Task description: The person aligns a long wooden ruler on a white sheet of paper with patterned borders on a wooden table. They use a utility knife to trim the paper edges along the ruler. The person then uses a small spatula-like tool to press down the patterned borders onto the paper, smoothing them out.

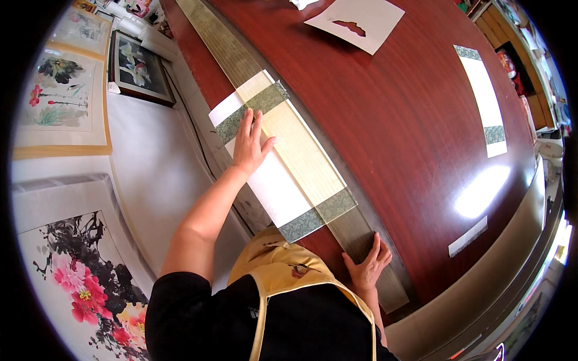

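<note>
While the left hand [251, 148] lies flat, the right hand [368, 268] rests on a translucent ruler [221, 39]

Left fingers extend, thumb apart; right fingers spread at the ruler's near end, neither hand visibly gripping. Green-banded white paper [274, 191] lies partly beneath, along the red-brown table [415, 132]

Art workshop, framed flower paintings [59, 99], reddish worktable [397, 132], green-banded paper panel [272, 188]

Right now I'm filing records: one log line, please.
left hand: on white panel | right hand: on near end of translucent strip | strip: partly covering panel
</note>
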`<state>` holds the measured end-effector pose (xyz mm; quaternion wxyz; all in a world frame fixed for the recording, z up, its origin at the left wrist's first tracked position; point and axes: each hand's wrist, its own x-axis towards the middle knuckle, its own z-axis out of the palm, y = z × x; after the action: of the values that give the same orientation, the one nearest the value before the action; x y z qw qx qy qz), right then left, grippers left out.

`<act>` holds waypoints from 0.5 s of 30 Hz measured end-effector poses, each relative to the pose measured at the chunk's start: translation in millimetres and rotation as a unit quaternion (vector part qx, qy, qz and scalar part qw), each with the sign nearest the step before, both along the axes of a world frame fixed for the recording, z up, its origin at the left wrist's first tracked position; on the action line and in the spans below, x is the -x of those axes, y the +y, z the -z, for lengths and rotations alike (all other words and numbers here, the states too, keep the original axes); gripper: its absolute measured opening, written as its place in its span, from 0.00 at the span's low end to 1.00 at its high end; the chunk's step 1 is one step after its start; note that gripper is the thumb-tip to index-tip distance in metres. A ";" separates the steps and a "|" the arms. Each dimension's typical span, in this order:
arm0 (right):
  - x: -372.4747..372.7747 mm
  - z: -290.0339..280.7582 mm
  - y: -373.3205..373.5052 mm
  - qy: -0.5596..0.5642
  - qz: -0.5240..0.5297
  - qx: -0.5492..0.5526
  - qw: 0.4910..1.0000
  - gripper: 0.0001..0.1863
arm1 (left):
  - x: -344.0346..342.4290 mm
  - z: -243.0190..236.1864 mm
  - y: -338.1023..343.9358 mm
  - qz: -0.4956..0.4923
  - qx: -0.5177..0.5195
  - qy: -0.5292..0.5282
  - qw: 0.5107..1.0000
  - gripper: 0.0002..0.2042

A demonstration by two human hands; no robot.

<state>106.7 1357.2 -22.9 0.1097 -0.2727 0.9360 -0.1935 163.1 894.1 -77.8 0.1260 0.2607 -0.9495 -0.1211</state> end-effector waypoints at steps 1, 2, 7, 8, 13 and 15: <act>-0.5 1.1 0.1 0.002 0.002 0.003 1.000 0.62 | 1.0 0.3 0.7 -0.004 0.001 -0.008 1.000 0.40; -0.7 2.1 -0.1 0.003 0.004 0.006 1.000 0.62 | 2.0 0.3 1.2 -0.009 0.002 -0.016 1.000 0.40; 1.6 1.5 -5.3 0.002 0.003 0.011 1.000 0.62 | 5.6 -1.2 -1.1 -0.022 0.027 -0.042 0.999 0.39; 2.0 1.5 -5.6 -0.001 0.004 0.011 1.000 0.63 | 6.1 -1.0 -0.7 -0.022 0.029 -0.042 0.998 0.39; 3.4 2.7 -7.5 0.007 0.003 0.012 1.000 0.63 | 10.0 -5.8 2.0 -0.058 0.021 -0.083 0.995 0.39; 2.8 4.2 -8.3 0.006 0.008 0.018 1.000 0.64 | 10.7 -4.6 1.3 -0.072 0.016 -0.100 0.992 0.39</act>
<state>103.9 1348.8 -27.1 0.0975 -0.2681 0.9353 -0.2095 152.4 895.4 -73.2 0.0430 0.3370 -0.9380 -0.0696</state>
